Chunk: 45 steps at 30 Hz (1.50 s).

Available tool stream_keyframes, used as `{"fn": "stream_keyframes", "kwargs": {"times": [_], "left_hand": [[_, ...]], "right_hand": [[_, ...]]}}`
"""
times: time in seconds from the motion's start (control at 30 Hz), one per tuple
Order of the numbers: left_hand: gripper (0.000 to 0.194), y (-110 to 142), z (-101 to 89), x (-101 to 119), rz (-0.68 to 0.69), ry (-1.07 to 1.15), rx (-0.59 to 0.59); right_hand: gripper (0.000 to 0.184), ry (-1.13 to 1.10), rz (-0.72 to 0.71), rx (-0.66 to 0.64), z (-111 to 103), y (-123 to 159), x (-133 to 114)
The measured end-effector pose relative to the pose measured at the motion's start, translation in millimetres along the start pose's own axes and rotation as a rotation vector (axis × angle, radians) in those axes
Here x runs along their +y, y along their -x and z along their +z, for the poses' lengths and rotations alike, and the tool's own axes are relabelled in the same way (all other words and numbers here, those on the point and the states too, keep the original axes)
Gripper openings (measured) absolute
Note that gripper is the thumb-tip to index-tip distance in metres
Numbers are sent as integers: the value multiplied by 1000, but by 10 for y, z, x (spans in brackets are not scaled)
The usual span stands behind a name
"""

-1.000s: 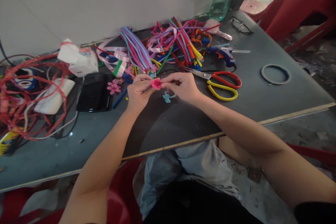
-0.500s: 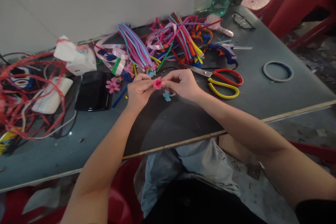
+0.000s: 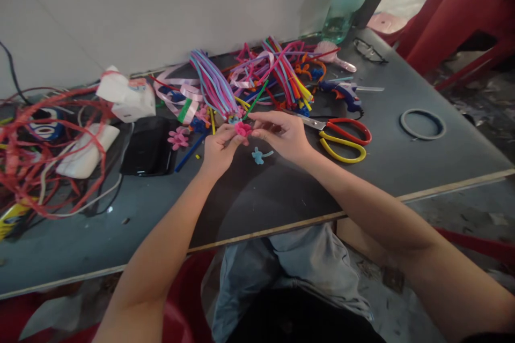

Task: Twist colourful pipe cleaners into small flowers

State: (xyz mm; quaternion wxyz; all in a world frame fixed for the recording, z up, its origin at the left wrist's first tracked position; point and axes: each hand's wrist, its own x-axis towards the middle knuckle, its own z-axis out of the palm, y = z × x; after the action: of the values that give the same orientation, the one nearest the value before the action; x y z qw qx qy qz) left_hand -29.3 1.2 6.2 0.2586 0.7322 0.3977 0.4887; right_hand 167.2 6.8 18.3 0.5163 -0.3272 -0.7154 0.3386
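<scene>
Between my two hands is a bright pink pipe-cleaner flower (image 3: 243, 129), raised over the dark tabletop. My left hand (image 3: 220, 150) pinches its left side between thumb and fingers. From the right, the thumb and forefinger of my right hand (image 3: 286, 136) close on its edge. Just below them on the table lies a small light-blue pipe-cleaner flower (image 3: 258, 156) with a short stem. A paler pink flower (image 3: 178, 138) rests left of my left hand. Scissors (image 3: 344, 139) with one red and one yellow handle lie right of my right hand, their blades partly hidden behind it.
Behind my hands lie bundles of coloured pipe cleaners (image 3: 215, 86), a hairbrush (image 3: 333, 55) and a glue gun (image 3: 341, 94). A black phone (image 3: 145, 146) and tangled red twine (image 3: 28, 161) are at left. A grey ring (image 3: 422, 124) and green bottle (image 3: 348, 0) stand right.
The pink flower has turned so its petals look more spread. My fingers have shifted around it, and the light-blue flower's stem now shows. The whole view has tilted slightly upward.
</scene>
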Motion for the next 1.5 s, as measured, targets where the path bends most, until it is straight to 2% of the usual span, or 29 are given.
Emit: {"fn": "stream_keyframes", "kwargs": {"times": [0.07,0.13,0.3,0.4,0.57,0.63,0.8,0.87,1.0,1.07,1.17,1.3,1.5], "left_hand": [[55,6,6,-5,6,-2,-27],[57,8,13,-15,29,3,-57],[58,-8,6,-32,102,-36,-88],[58,-20,-15,-36,132,-71,-123],[56,-18,-2,-13,92,-42,-132],[56,-14,13,-9,65,-8,-135],[62,-19,6,-99,41,12,-221],[61,-19,-3,-147,62,-41,-183],[46,-4,-2,-130,70,-208,98],[40,8,7,-67,79,-259,190],[36,25,32,23,119,-306,202],[34,38,69,56,151,-368,222],[28,60,96,38,107,-341,201]], "right_hand": [[48,60,-84,-7,-24,-5,6],[44,57,-110,-31,-34,-7,5],[46,-52,18,-87,-19,-8,-44],[50,-199,108,-124,0,-13,-49],[65,-385,233,-131,24,-30,37],[64,-412,248,-116,31,-40,52],[52,-466,228,-229,34,-57,5],[51,-424,244,-229,26,-58,-4],[51,-277,308,-151,27,-43,27],[51,-235,353,-85,46,-27,49],[43,-187,348,-15,82,-1,69],[29,-114,240,14,107,19,69],[25,-58,213,52,116,28,68]]}}
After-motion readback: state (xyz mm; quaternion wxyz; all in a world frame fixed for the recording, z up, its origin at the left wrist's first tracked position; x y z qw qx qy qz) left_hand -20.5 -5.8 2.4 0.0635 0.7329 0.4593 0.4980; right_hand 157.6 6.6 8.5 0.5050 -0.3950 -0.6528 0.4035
